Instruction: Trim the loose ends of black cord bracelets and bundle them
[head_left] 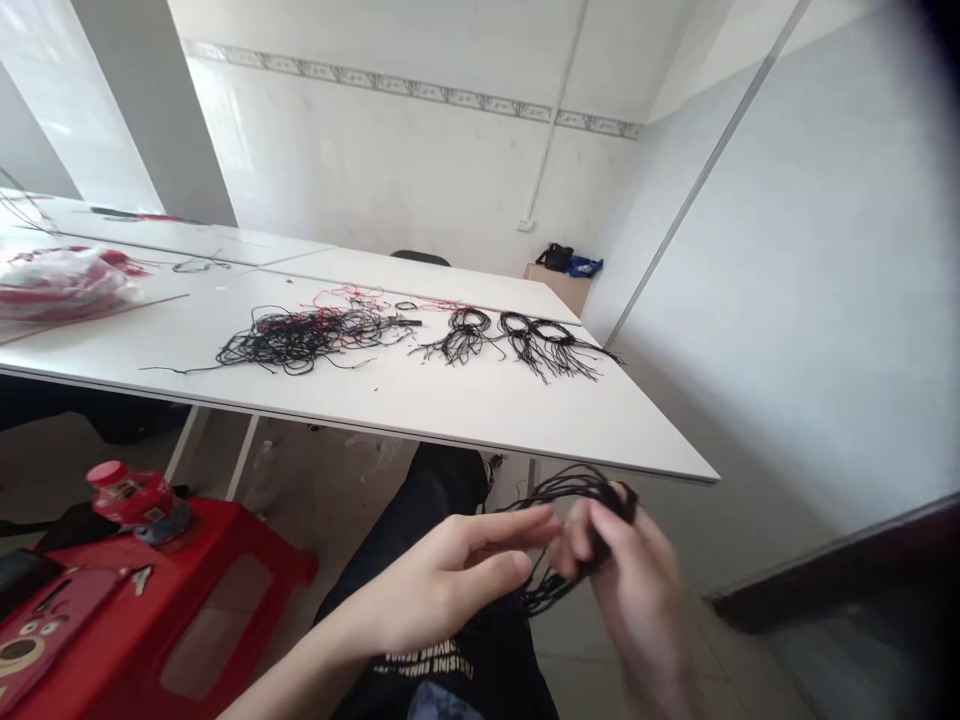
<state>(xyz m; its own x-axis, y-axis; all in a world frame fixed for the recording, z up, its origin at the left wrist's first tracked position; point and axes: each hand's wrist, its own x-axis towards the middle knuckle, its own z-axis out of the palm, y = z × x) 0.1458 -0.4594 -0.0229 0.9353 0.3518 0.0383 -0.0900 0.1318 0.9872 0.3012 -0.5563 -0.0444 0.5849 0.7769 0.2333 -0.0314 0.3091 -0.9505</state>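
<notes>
A looped bundle of black cord (566,490) hangs over my lap, beyond the table's front edge. My right hand (637,570) is closed round one side of it, fingers curled and thumb on top. To its left, my left hand (457,575) has its fingers stretched out and the thumb apart, fingertips close to the cords and the right fingers. Whether those fingertips touch a strand I cannot tell. Several tied black cord loops with loose ends (551,332) lie at the right of the white table (420,400).
A tangled heap of black cord (292,338) lies mid-table, with red cords (352,295) behind. A plastic bag (67,285) sits at the left. Lower left, a red stool (217,540) bears a red-capped bottle (139,500) and a red phone case (56,630).
</notes>
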